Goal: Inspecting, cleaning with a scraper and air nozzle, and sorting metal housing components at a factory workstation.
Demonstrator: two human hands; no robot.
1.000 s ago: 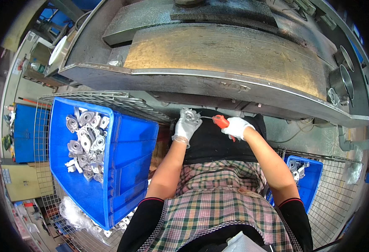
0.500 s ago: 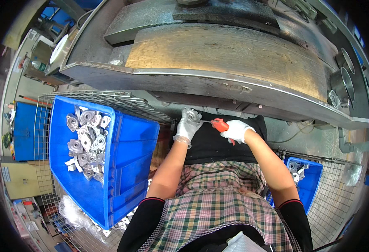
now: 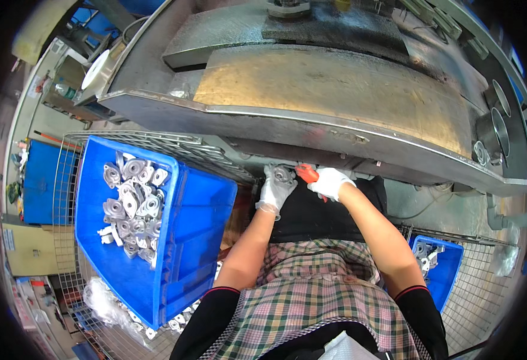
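My gloved left hand point(image 3: 275, 193) is closed round a grey metal casting point(image 3: 284, 174) with a round recess, above my lap. Facing it, my gloved right hand point(image 3: 333, 182) grips a red hand tool point(image 3: 306, 173) whose head meets the casting's right side; whether it touches is hard to make out. The lower end of the tool's handle shows beneath my right fingers. To the left, a tilted blue bin point(image 3: 194, 240) holds several similar castings point(image 3: 132, 201).
Ahead runs a metal workbench point(image 3: 335, 93) with a raised front edge. A wire mesh cage point(image 3: 63, 198) surrounds the left bin. Another blue bin point(image 3: 452, 267) with metal parts is at my right. Metal cups point(image 3: 492, 129) stand at the bench's right end.
The red tool has moved left, close against the casting, and its thin metal shaft no longer shows. Both hands keep their holds. The whole view has shifted slightly.
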